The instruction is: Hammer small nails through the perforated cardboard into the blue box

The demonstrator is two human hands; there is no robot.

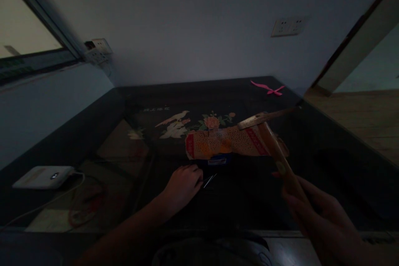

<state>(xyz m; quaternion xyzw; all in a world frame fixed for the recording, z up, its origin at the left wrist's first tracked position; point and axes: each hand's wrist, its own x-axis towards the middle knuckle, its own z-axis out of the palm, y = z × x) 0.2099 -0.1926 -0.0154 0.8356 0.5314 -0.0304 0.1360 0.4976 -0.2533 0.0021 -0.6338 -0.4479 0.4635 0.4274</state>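
My right hand (318,208) is wrapped around the wooden handle of a hammer (282,162). Its metal head is raised at the handle's far end, in front of the orange dotted packet. My left hand (183,183) rests low over the dark tabletop, its fingers curled in. At those fingertips a thin shiny metal piece (209,181) sticks out, and the dim light hides exactly how it is gripped. Just beyond lies the orange packet (208,143) with red bands, crumpled, with a small blue item (220,161) at its near edge.
A dark glossy table (249,199) with a printed bird-and-flower picture (174,122) stands against the wall. On its left lies a white power bank (45,177) with a cable. A pink ribbon (269,88) is at the far right. Wall sockets (288,26) are above.
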